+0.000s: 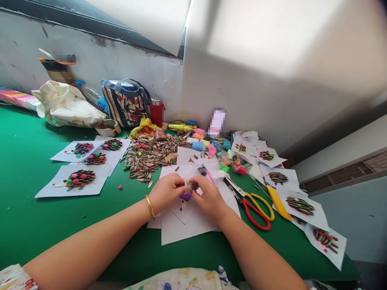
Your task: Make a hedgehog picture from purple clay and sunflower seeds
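Over the white sheets in the middle, my left hand (169, 191) and my right hand (208, 197) meet with fingers pinched. Between their fingertips is a small clear plastic bag (193, 185) with something dark inside, partly hidden by the fingers. Just below lies a paper with a purple clay hedgehog (185, 196), its pale snout pointing toward me and its upper part covered by my hands. Another dark lump in plastic (202, 170) rests just beyond my fingers. A gold bracelet circles my left wrist.
Striped sunflower seeds (154, 155) are heaped at the back. Scissors with red and yellow handles (256, 209) lie right of my hand, near a yellow cutter (278, 203). Seed hedgehogs on paper (80, 179) line both sides. Bagged coloured clay (234, 161) and a striped bag (127, 102) stand farther back.
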### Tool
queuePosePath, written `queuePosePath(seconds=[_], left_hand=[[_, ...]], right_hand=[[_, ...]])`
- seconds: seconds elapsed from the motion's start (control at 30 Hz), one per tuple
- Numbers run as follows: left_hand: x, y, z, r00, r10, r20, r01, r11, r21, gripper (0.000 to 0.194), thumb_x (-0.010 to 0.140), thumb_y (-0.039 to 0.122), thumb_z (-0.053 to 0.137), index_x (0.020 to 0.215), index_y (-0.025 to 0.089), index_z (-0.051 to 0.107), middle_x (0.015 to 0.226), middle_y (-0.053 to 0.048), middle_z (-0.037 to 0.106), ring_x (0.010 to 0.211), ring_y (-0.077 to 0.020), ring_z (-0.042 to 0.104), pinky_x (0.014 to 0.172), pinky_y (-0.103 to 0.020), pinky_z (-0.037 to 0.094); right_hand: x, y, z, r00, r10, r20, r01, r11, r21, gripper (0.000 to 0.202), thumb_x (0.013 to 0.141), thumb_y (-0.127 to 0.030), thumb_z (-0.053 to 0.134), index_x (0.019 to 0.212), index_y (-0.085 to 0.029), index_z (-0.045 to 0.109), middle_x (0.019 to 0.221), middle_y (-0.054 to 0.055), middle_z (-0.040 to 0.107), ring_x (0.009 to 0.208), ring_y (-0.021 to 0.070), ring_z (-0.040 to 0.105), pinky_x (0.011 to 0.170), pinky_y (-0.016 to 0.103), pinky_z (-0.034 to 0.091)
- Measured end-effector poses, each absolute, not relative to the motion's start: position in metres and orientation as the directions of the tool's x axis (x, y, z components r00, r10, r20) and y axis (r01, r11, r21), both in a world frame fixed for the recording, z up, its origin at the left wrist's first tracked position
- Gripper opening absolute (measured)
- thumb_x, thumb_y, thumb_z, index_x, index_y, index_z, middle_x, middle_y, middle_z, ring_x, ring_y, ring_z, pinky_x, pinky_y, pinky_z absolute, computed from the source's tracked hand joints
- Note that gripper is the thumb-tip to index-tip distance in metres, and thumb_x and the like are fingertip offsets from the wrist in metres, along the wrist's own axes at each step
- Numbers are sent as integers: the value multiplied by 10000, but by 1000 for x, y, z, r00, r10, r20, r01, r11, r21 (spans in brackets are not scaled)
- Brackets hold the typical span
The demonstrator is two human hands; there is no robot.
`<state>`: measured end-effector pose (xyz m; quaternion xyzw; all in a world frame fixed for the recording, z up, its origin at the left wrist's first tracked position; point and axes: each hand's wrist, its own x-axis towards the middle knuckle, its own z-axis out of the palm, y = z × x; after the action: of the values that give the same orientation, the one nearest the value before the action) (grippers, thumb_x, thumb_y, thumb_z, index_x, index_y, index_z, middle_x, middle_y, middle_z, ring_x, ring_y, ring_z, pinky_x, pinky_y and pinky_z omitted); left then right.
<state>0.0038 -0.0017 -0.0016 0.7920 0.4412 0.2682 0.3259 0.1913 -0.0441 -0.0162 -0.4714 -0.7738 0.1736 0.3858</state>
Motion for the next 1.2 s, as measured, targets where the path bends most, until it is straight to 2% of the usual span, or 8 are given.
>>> queuePosePath(seconds=[0.17,0.4,0.47,0.63,0.77,0.97,1.1,1.2], left_hand=[[5,-4,-1,468,843,264,503,-500,705,142,817,208,655,679,173,648,750,-9,584,742,-150,554,660,-255,405],[3,-4,-1,470,819,327,515,-556,652,85,845,218,641,787,188,696,857,-26,639,824,-167,589,753,-283,451],[4,-4,0,497,803,329,533,-582,614,92,855,221,629,827,192,711,895,-35,649,847,-174,601,774,-292,462],[4,-5,0,582,727,364,558,-683,472,149,862,159,576,771,175,692,859,-45,650,847,-188,603,767,-301,467],[3,-5,-2,581,709,399,562,-705,433,135,868,178,571,778,173,671,854,-51,647,859,-198,600,780,-310,464],[4,-5,-1,529,754,389,536,-653,535,125,860,180,564,760,177,639,822,-35,616,832,-184,581,757,-304,457],[4,-4,1,455,802,388,490,-589,642,135,880,202,528,771,181,606,810,-23,598,792,-166,556,722,-294,449],[4,-2,0,384,853,354,432,-505,747,141,890,278,541,829,186,630,839,-28,625,802,-168,567,739,-304,462]], right_hand=[[192,-42,-18,-240,861,448,593,496,-635,236,832,-132,530,1051,-206,579,968,52,635,878,183,594,791,318,498],[194,-41,-13,-216,869,444,590,479,-650,230,832,-126,527,1041,-201,588,974,52,641,885,179,595,802,318,498],[193,-42,-13,-227,879,420,587,468,-660,223,839,-134,527,1039,-204,594,963,49,643,879,178,594,795,316,498],[193,-43,-15,-224,897,381,594,435,-676,212,845,-145,518,1031,-212,597,962,42,655,871,174,606,781,305,499],[194,-42,-13,-213,899,382,640,424,-640,191,842,-160,520,1011,-203,598,938,49,656,840,177,604,757,300,488],[195,-41,-8,-194,915,354,681,385,-622,163,820,-170,524,962,-199,598,871,30,643,775,160,583,699,265,454],[202,-37,-5,-92,951,295,721,268,-639,111,821,-237,568,925,-215,602,807,-3,647,676,139,562,625,248,419],[210,-33,-4,-13,966,258,744,182,-643,97,829,-295,592,893,-222,600,762,-22,645,612,129,547,590,248,397]])
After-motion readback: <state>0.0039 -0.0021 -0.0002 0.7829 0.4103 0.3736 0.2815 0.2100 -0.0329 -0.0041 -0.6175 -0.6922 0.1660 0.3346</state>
